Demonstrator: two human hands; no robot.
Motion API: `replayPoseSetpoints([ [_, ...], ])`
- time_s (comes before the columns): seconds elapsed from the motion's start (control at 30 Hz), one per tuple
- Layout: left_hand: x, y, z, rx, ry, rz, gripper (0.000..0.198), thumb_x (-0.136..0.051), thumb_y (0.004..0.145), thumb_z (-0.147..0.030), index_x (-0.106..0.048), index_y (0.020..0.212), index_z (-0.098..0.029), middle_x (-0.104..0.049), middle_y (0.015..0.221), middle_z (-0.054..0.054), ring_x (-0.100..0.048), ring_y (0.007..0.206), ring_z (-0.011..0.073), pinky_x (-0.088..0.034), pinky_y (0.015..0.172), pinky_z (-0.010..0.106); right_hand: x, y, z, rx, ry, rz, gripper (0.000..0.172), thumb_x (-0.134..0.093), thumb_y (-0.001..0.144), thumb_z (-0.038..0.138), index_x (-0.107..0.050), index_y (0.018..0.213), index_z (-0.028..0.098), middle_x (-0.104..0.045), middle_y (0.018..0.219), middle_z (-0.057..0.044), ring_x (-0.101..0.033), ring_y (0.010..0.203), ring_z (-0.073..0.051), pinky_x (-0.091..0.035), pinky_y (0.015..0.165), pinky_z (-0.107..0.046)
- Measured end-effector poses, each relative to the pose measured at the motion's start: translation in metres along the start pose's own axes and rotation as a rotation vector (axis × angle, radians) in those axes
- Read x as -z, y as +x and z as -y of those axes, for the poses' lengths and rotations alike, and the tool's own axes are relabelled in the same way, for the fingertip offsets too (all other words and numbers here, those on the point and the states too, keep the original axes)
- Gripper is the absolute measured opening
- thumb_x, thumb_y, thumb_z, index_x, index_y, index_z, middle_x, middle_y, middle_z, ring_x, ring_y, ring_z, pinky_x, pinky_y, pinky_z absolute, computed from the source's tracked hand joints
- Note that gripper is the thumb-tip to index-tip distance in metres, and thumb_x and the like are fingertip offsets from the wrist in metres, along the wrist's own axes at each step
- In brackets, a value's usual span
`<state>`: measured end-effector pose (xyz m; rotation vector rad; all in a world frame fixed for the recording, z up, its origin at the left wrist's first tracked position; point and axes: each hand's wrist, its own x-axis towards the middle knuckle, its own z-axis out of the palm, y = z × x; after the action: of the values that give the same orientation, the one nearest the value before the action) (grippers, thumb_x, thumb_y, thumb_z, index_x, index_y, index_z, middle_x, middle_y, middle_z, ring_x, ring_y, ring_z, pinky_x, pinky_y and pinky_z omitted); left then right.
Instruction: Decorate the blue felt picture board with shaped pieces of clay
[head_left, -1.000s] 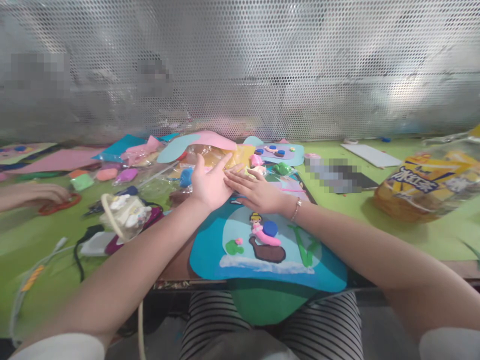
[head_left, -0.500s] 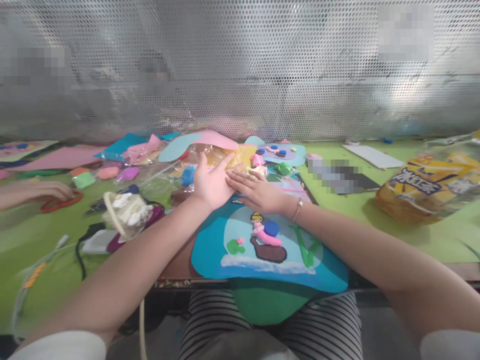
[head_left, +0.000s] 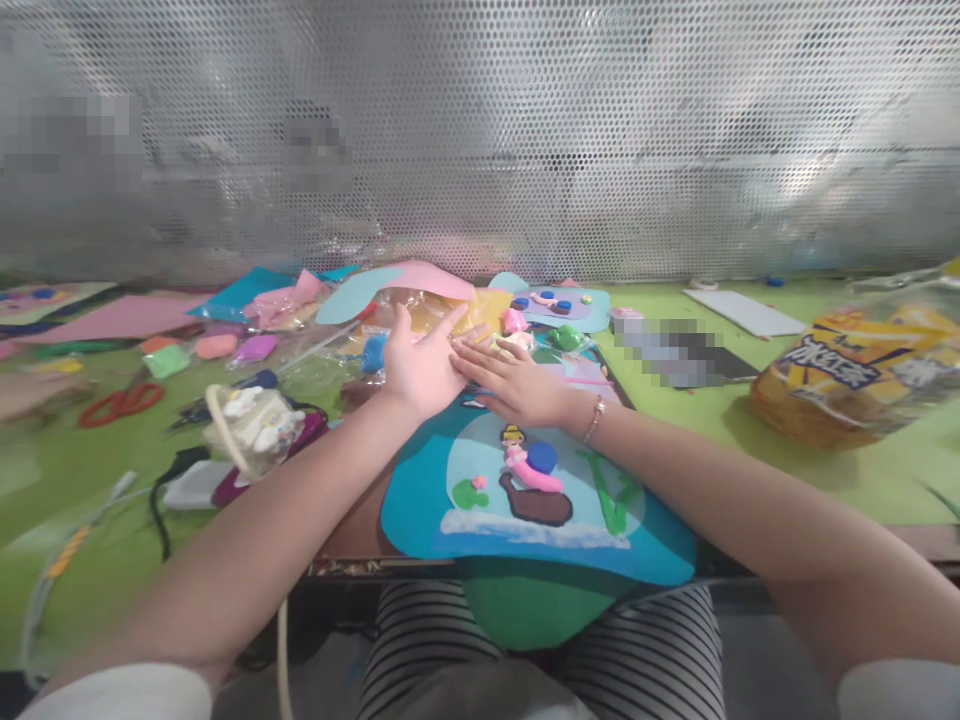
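My left hand (head_left: 421,362) is turned palm up, its fingers stretched out and the thumb apart. Across its palm and fingers lie the flat, extended fingers of my right hand (head_left: 517,382), which has a bracelet at the wrist. Whether anything small sits between the palms is hidden. Just below both hands is a blue foam-sheet picture (head_left: 420,500) with a pale blue middle. On it are a yellow-and-pink clay figure (head_left: 514,445) with a blue disc, a brown clay shape (head_left: 538,503), green clay strands (head_left: 611,495) and a white band along the bottom.
Bags of clay, one green (head_left: 568,337), lie behind my hands with a second foam picture (head_left: 592,305). To the left are orange-handled scissors (head_left: 124,403), a clear bag with a handle (head_left: 259,430) and cables. A large tea bottle (head_left: 847,375) lies at the right.
My hands stay palm to palm in nearly the same place. At the far left, another person's hand has drawn back from the scissors and is blurred.
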<state>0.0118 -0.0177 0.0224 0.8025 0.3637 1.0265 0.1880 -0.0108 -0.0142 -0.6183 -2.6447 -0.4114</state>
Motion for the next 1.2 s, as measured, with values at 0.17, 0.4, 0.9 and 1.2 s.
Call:
replayPoseSetpoints([
  [0.17, -0.001, 0.000, 0.000, -0.009, 0.000, -0.017, 0.090, -0.017, 0.076, -0.079, -0.022, 0.146, -0.023, -0.031, 0.148, 0.013, -0.031, 0.135, 0.0329, -0.023, 0.108, 0.050, 0.000, 0.000, 0.000, 0.002, 0.003, 0.004, 0.054, -0.025, 0.097, 0.035, -0.021, 0.146, 0.013, -0.025, 0.151, -0.012, -0.021, 0.140, -0.020, -0.020, 0.110, -0.046],
  [0.4, -0.004, -0.002, -0.001, -0.050, -0.019, -0.041, 0.087, -0.017, 0.078, -0.077, -0.022, 0.146, -0.024, -0.033, 0.146, 0.013, -0.033, 0.133, 0.0342, -0.025, 0.106, 0.052, 0.002, 0.000, 0.001, -0.011, 0.002, 0.040, 0.054, -0.025, 0.097, 0.035, -0.019, 0.147, 0.015, -0.024, 0.151, -0.011, -0.021, 0.140, -0.020, -0.020, 0.110, -0.048],
  [0.9, -0.006, -0.003, 0.001, 0.001, -0.057, -0.001, 0.090, -0.014, 0.076, -0.078, -0.011, 0.148, -0.024, -0.032, 0.147, 0.013, -0.026, 0.138, 0.0317, -0.025, 0.106, 0.049, 0.003, -0.002, -0.001, 0.051, -0.051, -0.004, 0.061, -0.020, 0.097, 0.043, -0.012, 0.148, 0.012, -0.021, 0.152, -0.013, -0.015, 0.142, -0.022, -0.011, 0.112, -0.048],
  [1.2, -0.012, -0.005, 0.000, 0.035, -0.044, 0.010, 0.090, -0.013, 0.075, -0.080, -0.015, 0.147, -0.025, -0.033, 0.147, 0.011, -0.025, 0.138, 0.0310, -0.023, 0.107, 0.048, 0.005, -0.002, 0.000, 0.065, -0.058, -0.027, 0.063, -0.021, 0.096, 0.044, -0.007, 0.149, 0.012, -0.020, 0.153, -0.013, -0.015, 0.142, -0.025, -0.008, 0.112, -0.050],
])
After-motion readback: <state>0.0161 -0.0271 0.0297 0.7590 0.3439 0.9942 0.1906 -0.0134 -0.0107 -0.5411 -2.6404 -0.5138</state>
